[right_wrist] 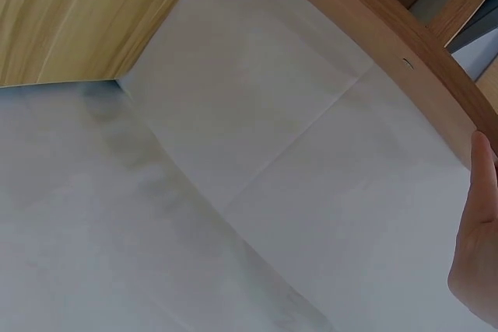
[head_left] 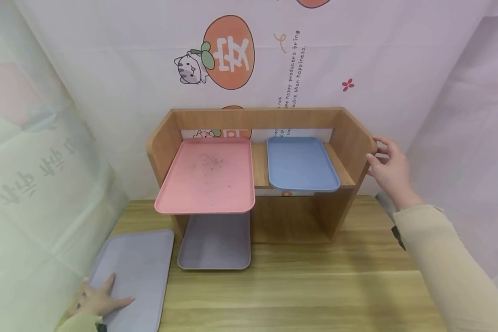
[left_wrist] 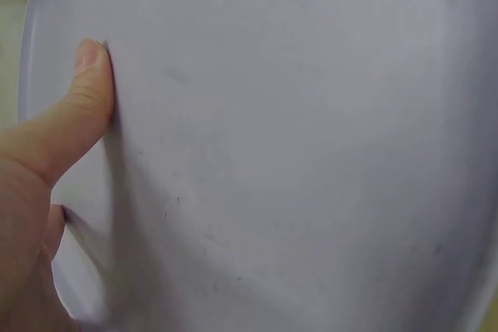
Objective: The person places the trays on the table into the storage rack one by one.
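Observation:
A wooden desktop shelf [head_left: 292,221] stands at the back of the table. My right hand [head_left: 392,173] holds the front edge of its right side panel [head_left: 354,147], thumb at the edge. The thumb [right_wrist: 482,161] shows against that edge in the right wrist view. At the left front, a pale purple tray [head_left: 143,263] lies on the table. My left hand [head_left: 93,297] rests on its left part with thumb and forefinger spread apart. In the left wrist view the thumb [left_wrist: 82,99] presses flat on the tray's surface, while the other fingers are partly hidden.
On the shelf's upper board, a pink tray [head_left: 216,177] sits left and a smaller blue tray [head_left: 300,163] right, both jutting over the front. A second purple tray [head_left: 216,244] lies on the lower level, sticking out onto the table [head_left: 294,286]. Printed cloth [head_left: 128,74] hangs around.

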The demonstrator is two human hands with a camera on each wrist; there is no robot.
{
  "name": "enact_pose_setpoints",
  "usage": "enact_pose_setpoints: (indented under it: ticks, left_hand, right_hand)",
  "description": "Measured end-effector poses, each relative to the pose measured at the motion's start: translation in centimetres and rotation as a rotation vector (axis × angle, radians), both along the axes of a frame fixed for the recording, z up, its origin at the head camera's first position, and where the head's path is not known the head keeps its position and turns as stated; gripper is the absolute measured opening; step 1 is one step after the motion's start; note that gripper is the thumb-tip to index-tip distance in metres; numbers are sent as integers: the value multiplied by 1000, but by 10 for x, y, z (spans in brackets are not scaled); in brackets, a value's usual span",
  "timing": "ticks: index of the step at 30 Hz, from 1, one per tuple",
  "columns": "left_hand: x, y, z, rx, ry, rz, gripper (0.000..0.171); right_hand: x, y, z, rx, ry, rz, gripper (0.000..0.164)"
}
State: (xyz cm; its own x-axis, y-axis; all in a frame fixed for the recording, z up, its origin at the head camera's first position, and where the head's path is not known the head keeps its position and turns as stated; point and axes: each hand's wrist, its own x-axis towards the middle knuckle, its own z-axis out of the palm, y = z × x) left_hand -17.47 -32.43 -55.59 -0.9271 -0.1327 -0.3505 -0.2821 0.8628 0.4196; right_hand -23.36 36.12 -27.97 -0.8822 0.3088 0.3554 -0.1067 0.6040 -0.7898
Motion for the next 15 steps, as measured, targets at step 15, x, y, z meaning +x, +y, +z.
enact_pose_setpoints:
  ticks: [15]
  left_hand:
    - [-15,27,-2,8,6,14,129]
  right_hand:
    - [1,1,0,12,-27,-21,54]
